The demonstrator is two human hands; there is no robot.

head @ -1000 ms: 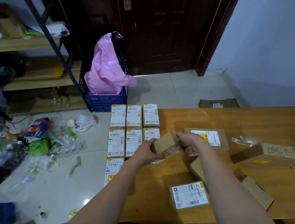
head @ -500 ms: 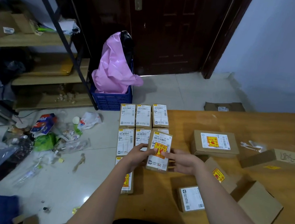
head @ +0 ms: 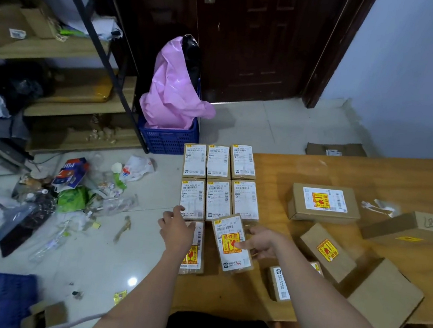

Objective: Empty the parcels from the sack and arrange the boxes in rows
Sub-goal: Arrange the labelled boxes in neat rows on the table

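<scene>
Head view: right hand fingers grip tilted brown box, yellow-red sticker; left hand open.

brown cardboard boxes in rows, each with a white label printed with black barcodes. a yellow and red sticker on the white label of the tilted box. same yellow-red sticker on a loose brown box. honey-coloured wood grain across the counter. pale glossy tiles on the floor. pink plastic bag in a blue lattice crate. dark brown door, pale blue wall. green wrapper among the litter.
</scene>
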